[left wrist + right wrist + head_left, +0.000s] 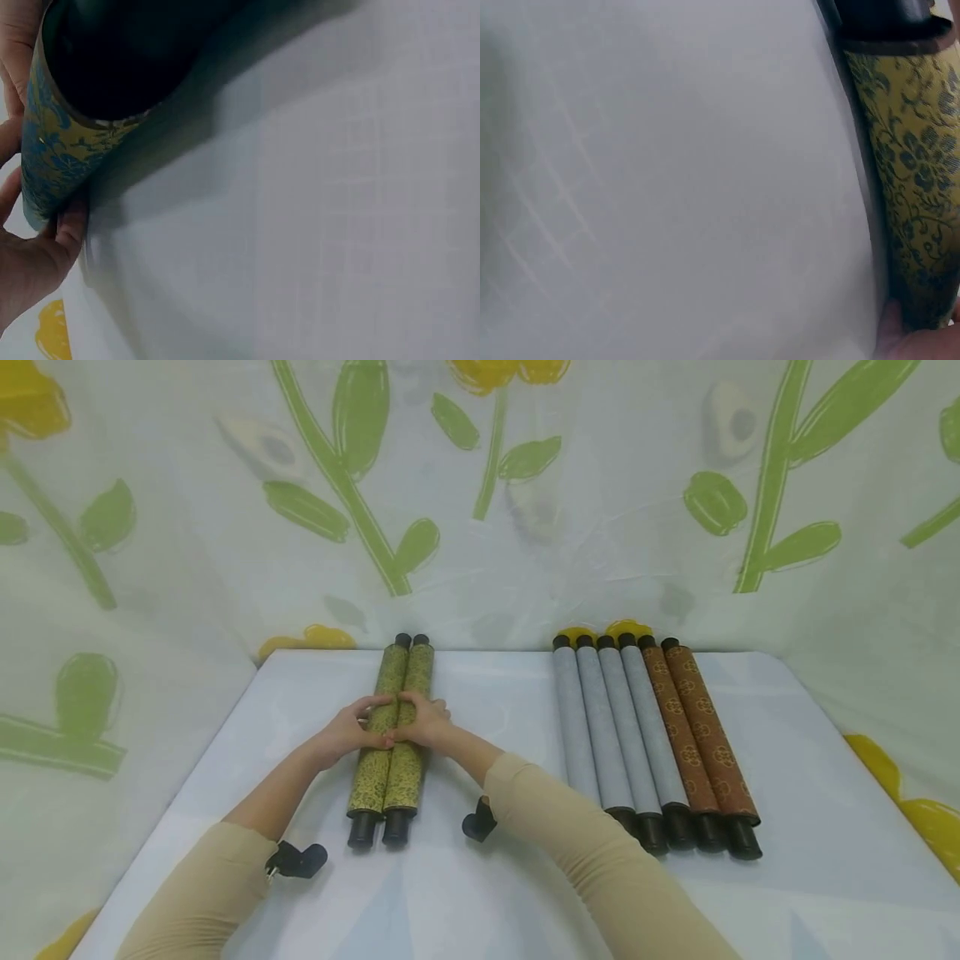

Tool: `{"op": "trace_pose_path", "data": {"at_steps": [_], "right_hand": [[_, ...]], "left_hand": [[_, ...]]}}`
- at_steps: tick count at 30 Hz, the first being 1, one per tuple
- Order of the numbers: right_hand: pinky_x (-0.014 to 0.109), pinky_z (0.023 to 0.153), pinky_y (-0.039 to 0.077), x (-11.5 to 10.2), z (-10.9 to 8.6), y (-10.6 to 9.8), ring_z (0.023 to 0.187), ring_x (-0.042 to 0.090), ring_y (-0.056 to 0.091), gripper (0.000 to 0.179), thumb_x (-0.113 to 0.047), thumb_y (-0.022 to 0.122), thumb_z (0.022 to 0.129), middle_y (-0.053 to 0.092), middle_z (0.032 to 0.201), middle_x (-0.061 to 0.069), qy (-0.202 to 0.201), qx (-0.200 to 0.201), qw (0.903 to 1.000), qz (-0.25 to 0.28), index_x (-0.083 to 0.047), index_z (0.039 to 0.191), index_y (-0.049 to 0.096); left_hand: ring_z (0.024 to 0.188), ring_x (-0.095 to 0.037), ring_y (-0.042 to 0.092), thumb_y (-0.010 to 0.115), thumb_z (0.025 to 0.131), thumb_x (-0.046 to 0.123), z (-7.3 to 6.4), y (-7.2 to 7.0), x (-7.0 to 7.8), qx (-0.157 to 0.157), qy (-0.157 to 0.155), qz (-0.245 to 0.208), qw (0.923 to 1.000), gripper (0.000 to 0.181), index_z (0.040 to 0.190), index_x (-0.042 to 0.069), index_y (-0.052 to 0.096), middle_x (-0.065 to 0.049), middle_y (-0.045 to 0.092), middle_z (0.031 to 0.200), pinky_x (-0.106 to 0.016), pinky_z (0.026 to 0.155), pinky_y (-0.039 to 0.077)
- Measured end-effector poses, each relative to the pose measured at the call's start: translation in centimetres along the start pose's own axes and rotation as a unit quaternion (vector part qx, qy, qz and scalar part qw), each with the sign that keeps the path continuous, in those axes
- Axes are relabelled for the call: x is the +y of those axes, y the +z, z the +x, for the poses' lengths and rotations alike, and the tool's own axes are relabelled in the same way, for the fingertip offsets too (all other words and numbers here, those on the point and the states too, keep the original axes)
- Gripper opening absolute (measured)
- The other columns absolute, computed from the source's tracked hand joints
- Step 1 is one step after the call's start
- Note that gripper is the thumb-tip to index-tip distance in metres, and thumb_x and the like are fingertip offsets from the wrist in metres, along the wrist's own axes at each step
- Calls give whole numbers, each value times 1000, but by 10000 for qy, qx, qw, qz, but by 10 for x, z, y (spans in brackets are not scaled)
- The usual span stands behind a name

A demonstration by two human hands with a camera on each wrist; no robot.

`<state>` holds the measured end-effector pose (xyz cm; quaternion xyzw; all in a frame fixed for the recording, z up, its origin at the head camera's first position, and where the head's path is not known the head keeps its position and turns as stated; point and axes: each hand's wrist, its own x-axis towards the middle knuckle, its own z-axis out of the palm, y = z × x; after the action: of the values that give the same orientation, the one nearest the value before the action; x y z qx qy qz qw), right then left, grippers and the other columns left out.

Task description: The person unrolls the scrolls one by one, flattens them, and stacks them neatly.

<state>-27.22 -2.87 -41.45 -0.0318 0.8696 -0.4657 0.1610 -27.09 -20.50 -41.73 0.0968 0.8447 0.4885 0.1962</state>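
Two rolled scrolls in yellow-green cloth with dark floral print lie side by side at the left of the table, black knobs at both ends. My left hand [343, 737] grips the left yellow-green scroll [369, 781] near its middle, fingers over the far part and thumb nearer me. From the other side, my right hand [426, 720] holds the right yellow-green scroll [406, 777] at about the same height. The fingertips of both hands almost meet on top. In the right wrist view, the floral cloth [919, 150] and black knob [885, 15] show up close.
To the right lie several grey scrolls [588, 718] beside two brown patterned scrolls [701, 727], all in a row; my right sleeve [592, 852] covers some near ends. Black wrist-camera parts [298, 860] hang by the forearms. A flower-print curtain [525, 552] stands behind the white table [491, 693].
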Motion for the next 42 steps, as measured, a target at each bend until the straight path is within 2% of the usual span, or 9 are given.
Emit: {"op": "trace_pose_path", "data": {"at_steps": [4, 8, 14, 17, 22, 25, 33, 38, 42], "right_hand": [[50, 96, 40, 3, 1, -3, 126, 37, 33, 74, -27, 79, 77, 27, 142, 22, -18, -16, 10000, -30, -27, 141, 42], [49, 94, 42, 3, -1, -5, 125, 39, 34, 68, -24, 73, 81, 26, 141, 24, -61, 80, 9998, -178, -26, 142, 43], [50, 93, 41, 6, -5, -7, 127, 40, 32, 58, -27, 63, 85, 26, 142, 26, -136, 80, 9992, -369, -27, 140, 45], [50, 93, 42, 8, -6, -7, 126, 40, 33, 58, -29, 63, 85, 26, 141, 26, -171, 96, 9991, -385, -26, 140, 46], [50, 94, 41, 10, -7, -8, 127, 41, 33, 63, -37, 71, 83, 25, 142, 26, -198, 127, 9992, -325, -25, 139, 46], [50, 93, 42, 9, -8, -9, 125, 41, 36, 68, -39, 76, 78, 28, 139, 25, -226, 181, 9992, -286, -24, 137, 46], [46, 86, 46, 8, -11, -12, 116, 37, 42, 73, -34, 82, 72, 34, 131, 22, -83, 441, 9985, -314, -24, 134, 46], [45, 88, 46, 12, -11, -17, 112, 35, 45, 71, -28, 81, 74, 36, 129, 22, -112, 411, 9985, -336, -23, 134, 44], [44, 89, 46, 14, -9, -20, 111, 34, 46, 71, -25, 75, 79, 34, 131, 23, -148, 206, 9988, -417, -22, 141, 40]], "left_hand": [[133, -50, 23, 73, 79, 12, -2, 1, 2, 82, -140, 111, 9998, 80, 147, 10, 29, -34, 22, 145, -63, 101, 30], [133, -50, 25, 67, 80, 7, -2, 3, 2, 83, -71, 161, 9998, 74, 145, 8, 33, -32, 23, 147, -61, 103, 31], [135, -49, 14, 61, 79, 6, -1, 9, 0, 277, -195, 363, 9988, 65, 141, 8, 43, -31, 11, 149, -63, 104, 27], [132, -49, 13, 65, 80, 14, 0, 13, -1, 446, -305, 611, 9967, 64, 140, 9, 44, -32, 8, 145, -64, 102, 27], [128, -52, 22, 77, 75, 31, 3, 17, -5, 822, -201, 1374, 9869, 68, 135, 13, 50, -34, 16, 140, -66, 99, 28], [127, -53, 23, 79, 73, 32, 2, 17, -5, 935, -126, 1533, 9837, 69, 133, 12, 51, -36, 16, 138, -67, 98, 29], [126, -52, 25, 82, 69, 37, 2, 16, -2, 904, -322, 1626, 9820, 75, 133, 14, 50, -34, 18, 138, -64, 99, 31], [121, -49, 31, 82, 70, 37, -2, 12, -2, 879, -195, 1812, 9793, 74, 133, 15, 50, -31, 28, 134, -62, 94, 35], [119, -47, 37, 80, 72, 33, -5, 6, -5, 814, -45, 1663, 9827, 71, 134, 16, 50, -28, 36, 135, -60, 93, 37]]}}
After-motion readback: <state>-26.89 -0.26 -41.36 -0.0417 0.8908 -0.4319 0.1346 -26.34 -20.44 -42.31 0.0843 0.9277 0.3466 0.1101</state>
